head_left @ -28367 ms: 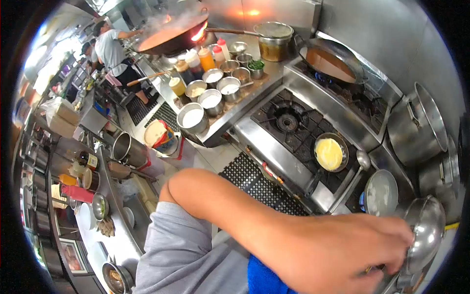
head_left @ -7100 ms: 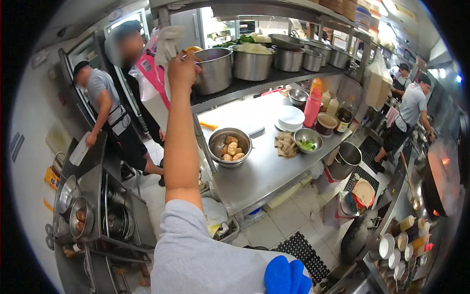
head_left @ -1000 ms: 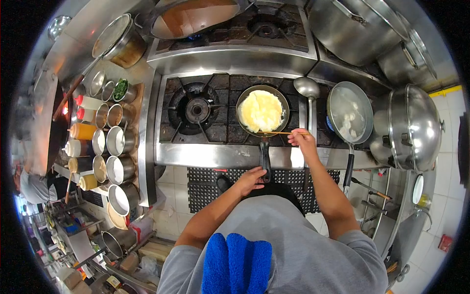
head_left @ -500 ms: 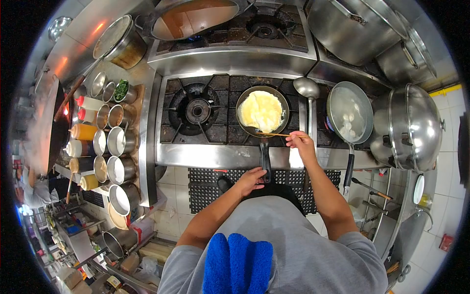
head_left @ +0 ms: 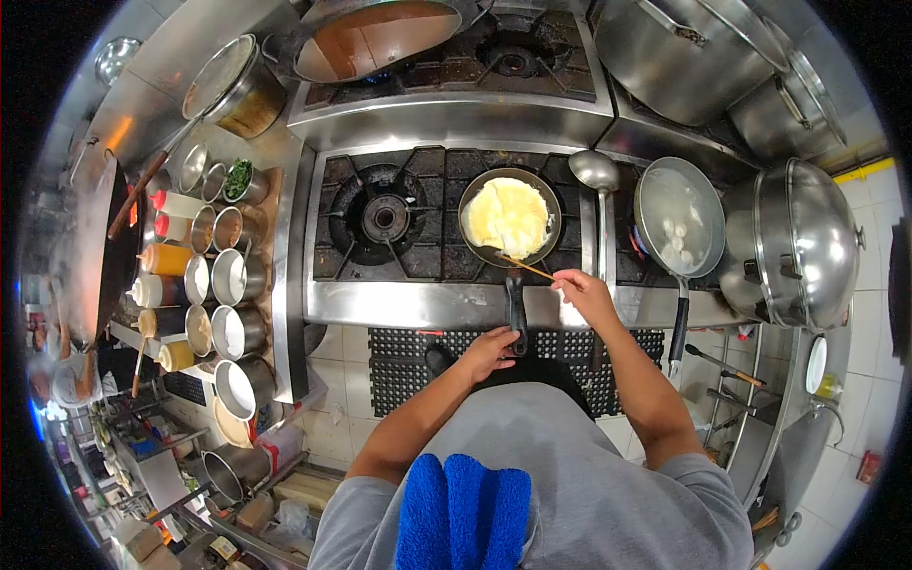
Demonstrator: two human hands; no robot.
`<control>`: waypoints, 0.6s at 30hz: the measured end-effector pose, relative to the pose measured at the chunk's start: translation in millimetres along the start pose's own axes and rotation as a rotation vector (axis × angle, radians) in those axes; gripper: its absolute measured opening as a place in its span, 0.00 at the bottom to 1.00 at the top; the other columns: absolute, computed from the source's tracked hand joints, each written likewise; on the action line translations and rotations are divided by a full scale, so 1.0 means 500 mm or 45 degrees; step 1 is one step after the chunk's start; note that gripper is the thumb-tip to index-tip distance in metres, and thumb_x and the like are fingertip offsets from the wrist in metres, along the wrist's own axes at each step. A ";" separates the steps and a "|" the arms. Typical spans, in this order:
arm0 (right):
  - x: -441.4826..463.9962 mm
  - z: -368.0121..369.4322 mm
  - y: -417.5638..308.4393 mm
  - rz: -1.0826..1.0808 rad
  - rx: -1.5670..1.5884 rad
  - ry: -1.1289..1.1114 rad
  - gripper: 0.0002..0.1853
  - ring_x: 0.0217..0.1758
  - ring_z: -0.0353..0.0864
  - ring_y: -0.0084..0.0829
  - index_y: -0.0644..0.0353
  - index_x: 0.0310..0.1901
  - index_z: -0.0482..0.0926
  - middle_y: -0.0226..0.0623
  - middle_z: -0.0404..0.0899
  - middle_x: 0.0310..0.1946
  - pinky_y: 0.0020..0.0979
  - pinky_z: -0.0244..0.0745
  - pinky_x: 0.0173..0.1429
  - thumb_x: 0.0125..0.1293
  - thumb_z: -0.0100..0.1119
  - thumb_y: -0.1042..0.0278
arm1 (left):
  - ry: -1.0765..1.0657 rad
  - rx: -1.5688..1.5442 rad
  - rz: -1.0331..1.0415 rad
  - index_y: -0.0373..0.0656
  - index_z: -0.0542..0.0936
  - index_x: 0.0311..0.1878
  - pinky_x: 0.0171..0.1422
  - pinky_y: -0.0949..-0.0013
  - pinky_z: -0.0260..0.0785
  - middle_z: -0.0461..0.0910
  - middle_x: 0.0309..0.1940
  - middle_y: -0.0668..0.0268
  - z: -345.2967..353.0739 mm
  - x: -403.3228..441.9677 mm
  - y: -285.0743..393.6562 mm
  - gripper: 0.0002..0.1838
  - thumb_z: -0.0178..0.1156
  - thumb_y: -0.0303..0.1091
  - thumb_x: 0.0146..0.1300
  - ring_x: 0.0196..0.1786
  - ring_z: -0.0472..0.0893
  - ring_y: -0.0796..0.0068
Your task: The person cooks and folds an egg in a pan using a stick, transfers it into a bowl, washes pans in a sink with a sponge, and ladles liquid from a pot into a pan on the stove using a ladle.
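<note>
A small frying pan (head_left: 544,252) stands on the stove's right burner with a pale yellow egg layer (head_left: 506,215) in it. My left hand (head_left: 492,351) is closed on the pan's black handle (head_left: 516,309), near its end. Held in my right hand (head_left: 578,290) is a thin wooden stick (head_left: 535,270), possibly chopsticks. Its dark tip touches the near edge of the egg, above the handle. The egg's lower rim is slightly drawn in from the pan wall there.
Right of my pan lie a ladle (head_left: 596,171) and a larger pan (head_left: 708,204) with liquid and pale pieces. A domed steel pot (head_left: 822,247) stands beyond. Metal cups (head_left: 237,331) and sauce bottles (head_left: 163,258) line the left counter. A smoking wok (head_left: 119,247) and a co-worker (head_left: 74,380) are far left.
My right hand has moved slightly down and left, and the stick is now more steeply slanted. The egg's near edge has drawn in a little. My left hand stays on the handle.
</note>
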State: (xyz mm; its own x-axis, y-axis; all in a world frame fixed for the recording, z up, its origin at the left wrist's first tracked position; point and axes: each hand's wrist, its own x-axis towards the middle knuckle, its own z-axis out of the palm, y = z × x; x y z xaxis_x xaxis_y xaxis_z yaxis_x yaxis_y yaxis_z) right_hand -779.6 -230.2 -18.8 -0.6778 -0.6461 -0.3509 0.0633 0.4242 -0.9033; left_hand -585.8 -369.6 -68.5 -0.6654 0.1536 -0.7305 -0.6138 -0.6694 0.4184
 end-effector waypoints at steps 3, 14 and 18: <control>-0.006 -0.001 -0.025 -0.165 -0.445 0.056 0.10 0.32 0.80 0.32 0.58 0.43 0.77 0.37 0.81 0.34 0.30 0.75 0.37 0.60 0.55 0.70 | 0.034 -0.005 0.002 0.51 0.72 0.53 0.50 0.64 0.66 0.77 0.40 0.74 0.003 -0.002 -0.001 0.18 0.56 0.45 0.63 0.42 0.74 0.78; 0.012 0.099 -0.013 -0.490 -0.786 0.242 0.06 0.34 0.77 0.48 0.56 0.37 0.72 0.41 0.72 0.34 0.43 0.74 0.37 0.58 0.55 0.71 | -0.003 0.038 0.023 0.53 0.74 0.45 0.50 0.65 0.65 0.76 0.37 0.76 0.011 -0.007 0.009 0.11 0.55 0.45 0.63 0.40 0.74 0.79; 0.008 0.112 -0.016 -0.479 -0.726 0.241 0.07 0.35 0.77 0.48 0.57 0.38 0.72 0.42 0.73 0.34 0.43 0.74 0.38 0.57 0.55 0.71 | 0.033 0.040 0.015 0.53 0.73 0.47 0.50 0.65 0.65 0.76 0.37 0.77 0.022 -0.012 0.024 0.12 0.56 0.44 0.63 0.40 0.74 0.79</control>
State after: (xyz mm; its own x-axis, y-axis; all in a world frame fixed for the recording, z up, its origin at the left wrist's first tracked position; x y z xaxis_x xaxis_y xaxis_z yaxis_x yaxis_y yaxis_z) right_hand -742.0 -271.6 -26.7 -0.6974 -0.7145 0.0557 -0.5586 0.4933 -0.6668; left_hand -593.7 -370.6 -53.0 -0.6616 0.1268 -0.7390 -0.6195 -0.6477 0.4435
